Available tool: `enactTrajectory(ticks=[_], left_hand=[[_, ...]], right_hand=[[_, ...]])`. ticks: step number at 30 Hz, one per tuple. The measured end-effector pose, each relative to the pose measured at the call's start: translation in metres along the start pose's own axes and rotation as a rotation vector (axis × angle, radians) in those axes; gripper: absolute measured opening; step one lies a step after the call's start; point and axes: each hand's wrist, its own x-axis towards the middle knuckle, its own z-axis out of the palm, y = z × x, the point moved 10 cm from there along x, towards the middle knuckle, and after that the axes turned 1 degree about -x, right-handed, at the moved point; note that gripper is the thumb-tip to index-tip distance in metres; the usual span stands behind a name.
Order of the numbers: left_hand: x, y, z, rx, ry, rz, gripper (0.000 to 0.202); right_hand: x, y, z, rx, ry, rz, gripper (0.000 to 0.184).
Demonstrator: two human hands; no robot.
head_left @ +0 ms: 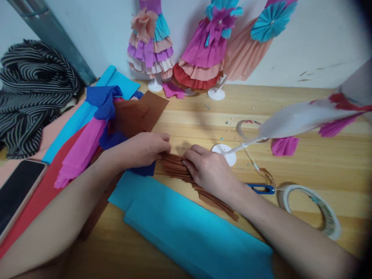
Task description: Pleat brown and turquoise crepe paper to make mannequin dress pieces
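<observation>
The only view, head-worn, looks forward and down from near, behind and above the left grip [145, 149] and right grip [210, 168], reaching beyond them across the worktop [186, 120] to the wall [316, 42].

Shows brown in the pleated paper [213, 195] at centre, turquoise in the near folded sheet [197, 228]. At left, turns red in the flat paper [43, 193], magenta in the bundle [83, 145], black with pale stripes in the cloth [37, 89]. On the far side, mixes purple, peach and turquoise in the left dress [152, 48], magenta over peach and red in the middle dress [202, 52], turquoise on peach in the right dress [245, 52].
</observation>
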Motion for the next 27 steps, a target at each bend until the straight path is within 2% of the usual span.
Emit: enactTrajectory(ticks=[4, 10, 20, 27], left_hand=[[0.0, -0.003, -0.001, 0.01, 0.026, -0.018, 0.021], [-0.003, 0.004, -0.007, -0.053, 0.012, -0.041, 0.023], [-0.001, 0.004, -0.004, 0.082, 0.005, -0.015, 0.006], [0.001, 0.009, -0.004, 0.153, 0.024, 0.005, 0.012]], right_hand=[[-0.001, 0.0, 0.0, 0.019, 0.003, 0.002, 0.016], [0.0, 0.001, 0.0, 0.027, 0.006, 0.01, 0.016], [-0.001, 0.0, 0.0, 0.006, 0.012, 0.01, 0.015], [0.0, -0.001, 0.0, 0.019, -0.005, 0.025, 0.015]])
